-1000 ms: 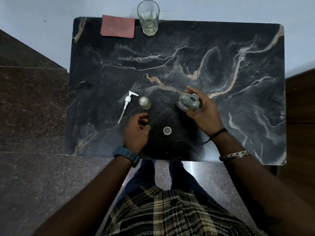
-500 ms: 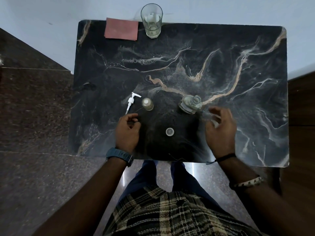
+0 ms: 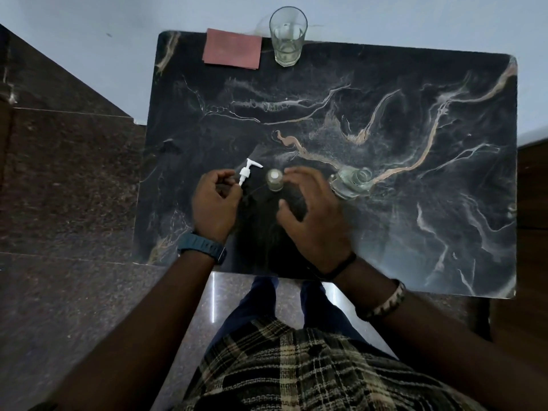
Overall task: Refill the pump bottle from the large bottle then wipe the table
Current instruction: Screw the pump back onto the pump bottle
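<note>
On the dark marble table [image 3: 385, 232] we see the small pump bottle [image 3: 274, 180] standing upright with its neck uncovered. Our left hand [image 3: 214, 203] pinches the tube end of the white pump head [image 3: 247, 170], just left of the bottle. Our right hand [image 3: 311, 215] hovers with spread fingers beside the bottle; whether it touches it, we cannot tell. The large bottle [image 3: 353, 182] stands to the right. A pink cloth [image 3: 232, 48] and a glass [image 3: 287, 37] are at the far edge.

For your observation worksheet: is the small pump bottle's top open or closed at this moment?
Open. The pump bottle stands upright with a bare neck; its white pump head is off, beside it, at the left hand.
</note>
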